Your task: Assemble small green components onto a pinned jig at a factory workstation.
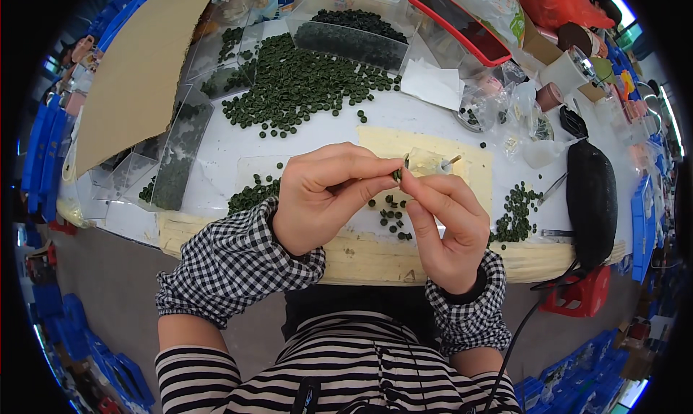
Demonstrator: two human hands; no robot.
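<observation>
My left hand [321, 194] and my right hand [444, 223] meet above the front of the white table [404, 111]. Both pinch one small dark green ring [397, 174] between thumb and fingertips. Just behind the fingertips stands a small pale block [427, 161] with a thin pin sticking out, on a yellowish mat [433, 143]. A few loose green rings [392, 215] lie below the hands. A large heap of the same green rings [299, 85] spreads over the far side of the table.
Clear plastic trays [177, 154] with rings stand at the left, beside a brown cardboard sheet [137, 75]. A black oblong pouch [592, 197] lies at the right with a small pile of rings [516, 215] near it. A red-framed tray [458, 24], bags and tape rolls crowd the back right.
</observation>
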